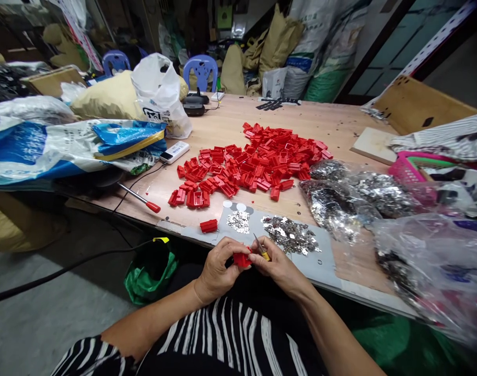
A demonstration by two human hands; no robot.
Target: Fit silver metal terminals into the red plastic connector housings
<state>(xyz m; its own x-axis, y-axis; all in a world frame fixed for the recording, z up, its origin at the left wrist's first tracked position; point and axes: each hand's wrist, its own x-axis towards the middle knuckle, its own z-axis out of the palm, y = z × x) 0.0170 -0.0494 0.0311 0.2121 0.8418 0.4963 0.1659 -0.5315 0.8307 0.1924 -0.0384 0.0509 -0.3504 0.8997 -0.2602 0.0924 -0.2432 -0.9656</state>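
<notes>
My left hand (221,266) grips a small red plastic housing (242,258) just off the table's front edge. Close beside it, the fingers of my right hand (275,261) are closed around tweezers with a yellow grip (265,255), their pointed metal end tilted up and left. The right fingertips touch the housing's right side; whether they pinch a small part there is hidden. Beyond my hands lie a small heap of shiny metal pieces (238,222) and a larger, darker heap of metal pieces (291,235) on a grey mat (324,263). One single red housing (209,225) sits left of the mat.
A wide pile of red housings (262,162) covers the table's middle. Clear bags of metal parts (336,201) and a pink basket (406,167) stand at right. At left are a red-tipped lever (152,207), a white power bank (174,152) and sacks (105,99). A green bag (144,282) hangs below.
</notes>
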